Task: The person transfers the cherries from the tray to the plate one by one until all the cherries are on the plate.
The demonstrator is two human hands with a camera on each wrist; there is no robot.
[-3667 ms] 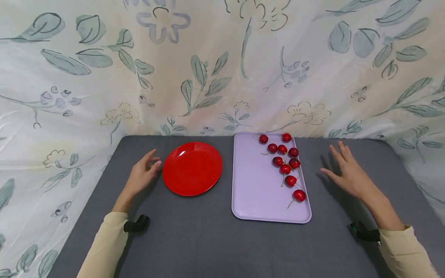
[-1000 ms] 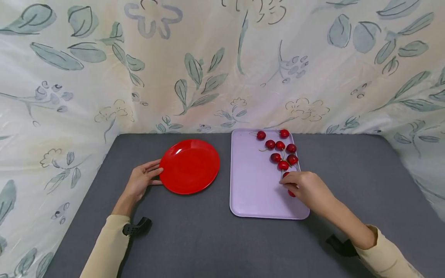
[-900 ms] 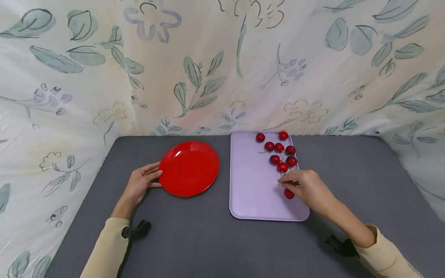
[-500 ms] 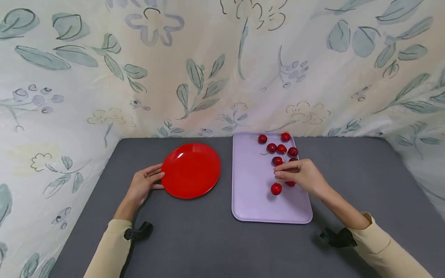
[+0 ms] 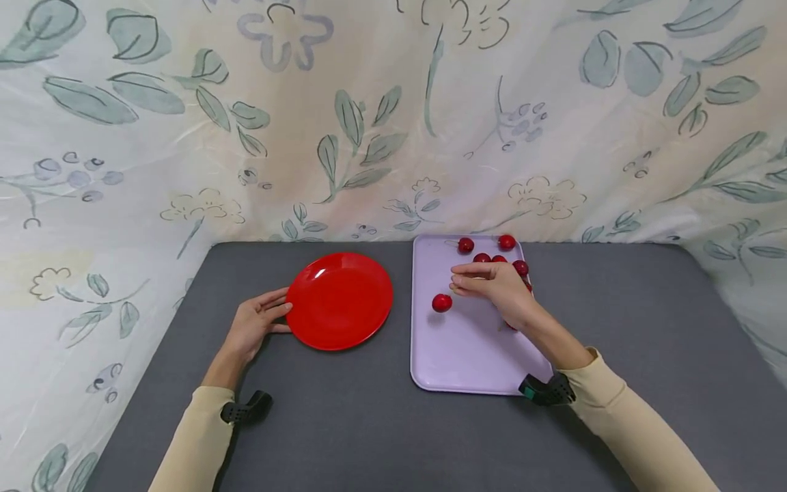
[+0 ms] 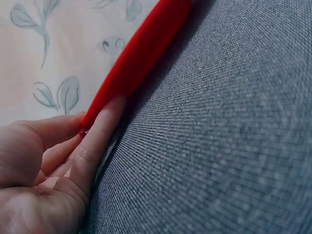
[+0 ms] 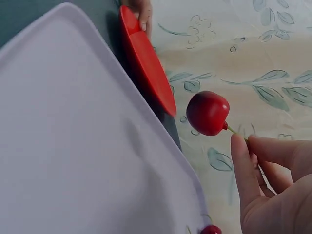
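A person in cream sleeves sits at a grey desk (image 5: 369,424) with a floral cloth (image 5: 369,123) hung behind it and along its sides. The right hand (image 5: 494,287) is raised over a lilac tray (image 5: 458,355), its thumb and fingertips pinched together on the thin stem of a red cherry (image 5: 441,303). The cherry hangs clear of the tray, above its left half; in the right wrist view the cherry (image 7: 208,113) dangles from the fingers (image 7: 243,161) with the pale tray (image 7: 73,161) below it. More loose cherries (image 5: 486,250) lie at the far right corner of the tray, partly hidden behind the right hand. Just left of the tray, not touching it, a round red plate (image 5: 339,301) rests on the desk. The left hand (image 5: 255,326) lies at the plate's left edge with its fingers straight, the fingertips touching the rim; the left wrist view shows a finger (image 6: 95,146) laid along the plate's red edge (image 6: 139,53) on the grey desk surface. The two hands are well apart, one on each side of the plate. A small black clip sits at each wrist, against the sleeve cuff.
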